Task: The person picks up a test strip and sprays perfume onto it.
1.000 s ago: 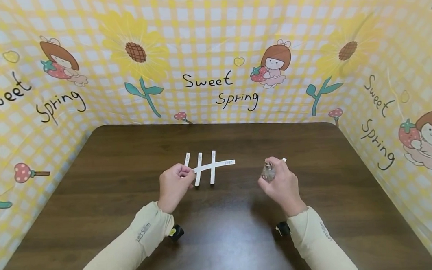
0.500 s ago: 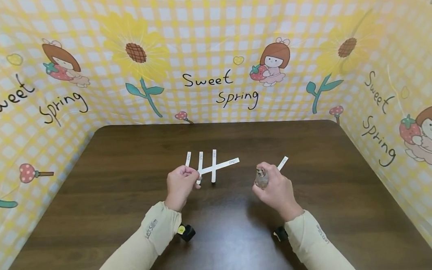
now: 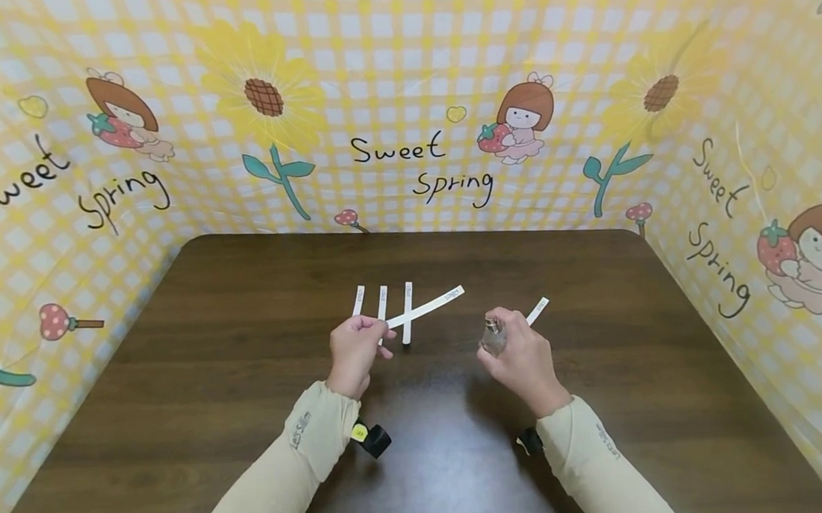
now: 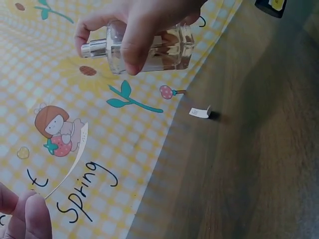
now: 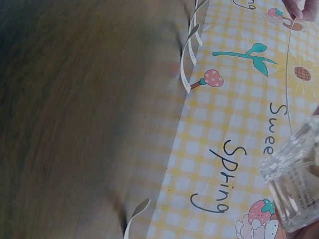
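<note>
My left hand (image 3: 353, 356) pinches one end of a white perfume test strip (image 3: 433, 306) between thumb and fingers. The strip slants up to the right, its printed tip pointing toward a clear glass perfume bottle (image 3: 493, 337). Curled round that bottle is my right hand (image 3: 526, 359); in the left wrist view the index finger lies on the silver spray top (image 4: 93, 49). A gap separates the strip's tip from the sprayer in the head view. The right wrist view has the strip (image 5: 287, 74) edge-on as a thin line, partly behind the bottle (image 5: 294, 184).
Three more strips stand side by side behind my left hand, the rightmost strip (image 3: 408, 303) in a small dark base. Another strip (image 3: 539, 309) stands beyond my right hand, partly hidden by it. A yellow checked cloth (image 3: 402, 94) walls in the brown table (image 3: 182, 423).
My left hand has moved right with its strip, whose tip now sits higher and farther right. My right hand has shifted left with the bottle, uncovering more of the strip behind it.
</note>
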`<state>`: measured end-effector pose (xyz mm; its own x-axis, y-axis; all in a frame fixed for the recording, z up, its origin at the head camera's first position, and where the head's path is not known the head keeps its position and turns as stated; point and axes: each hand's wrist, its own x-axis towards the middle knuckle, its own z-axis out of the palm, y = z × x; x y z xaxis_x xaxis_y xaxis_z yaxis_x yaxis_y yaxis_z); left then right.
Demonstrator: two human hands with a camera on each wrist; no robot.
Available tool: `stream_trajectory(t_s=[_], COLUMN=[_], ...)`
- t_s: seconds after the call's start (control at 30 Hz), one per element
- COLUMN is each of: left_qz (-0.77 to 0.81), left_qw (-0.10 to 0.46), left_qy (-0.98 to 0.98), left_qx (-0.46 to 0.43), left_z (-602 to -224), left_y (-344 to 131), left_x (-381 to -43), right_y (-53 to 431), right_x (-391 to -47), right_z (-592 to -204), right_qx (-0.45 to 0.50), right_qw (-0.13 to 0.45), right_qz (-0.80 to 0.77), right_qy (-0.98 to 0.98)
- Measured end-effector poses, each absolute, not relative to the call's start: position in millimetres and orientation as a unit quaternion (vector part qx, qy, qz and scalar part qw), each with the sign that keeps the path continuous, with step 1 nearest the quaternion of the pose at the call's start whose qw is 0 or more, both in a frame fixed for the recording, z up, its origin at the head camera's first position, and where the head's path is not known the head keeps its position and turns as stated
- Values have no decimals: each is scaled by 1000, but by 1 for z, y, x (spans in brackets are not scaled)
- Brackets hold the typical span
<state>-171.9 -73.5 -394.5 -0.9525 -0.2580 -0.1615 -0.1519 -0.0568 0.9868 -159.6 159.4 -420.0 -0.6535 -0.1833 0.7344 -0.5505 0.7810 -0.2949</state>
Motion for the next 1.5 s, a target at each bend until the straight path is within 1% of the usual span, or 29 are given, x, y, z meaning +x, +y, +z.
stream_trajectory(t_s=[0.27, 0.5, 0.73, 0.93, 1.07, 1.33, 1.5], left_qz=[-718, -745, -727, -718, -721, -727, -711], left_qw=[28, 13, 37, 52, 30, -47, -58], left_qy=[-679, -640, -653, -656, -647, -640, -655], left_qx=[153, 185, 208, 230, 246, 244, 248], left_z=[-394, -405, -415, -420, -419, -418, -421], left_y=[-79, -110, -135, -144, -150, -164, -167], left_x=[-167, -169, -170, -174, -176, -179, -185], right_y=[160, 167, 175, 179, 182, 187, 189], right_x=[-158, -157, -161, -163, -164, -163, -163], right_z=[-415, -414, -418, -419, -419, -419, -420], right_qx=[183, 186, 187, 188, 184, 180, 181], right_qw=[353, 354, 381, 383, 376, 360, 361], right_qz=[271, 270, 267, 270, 271, 269, 266], right_qy=[-876, -876, -865, -863, -867, -875, -875])
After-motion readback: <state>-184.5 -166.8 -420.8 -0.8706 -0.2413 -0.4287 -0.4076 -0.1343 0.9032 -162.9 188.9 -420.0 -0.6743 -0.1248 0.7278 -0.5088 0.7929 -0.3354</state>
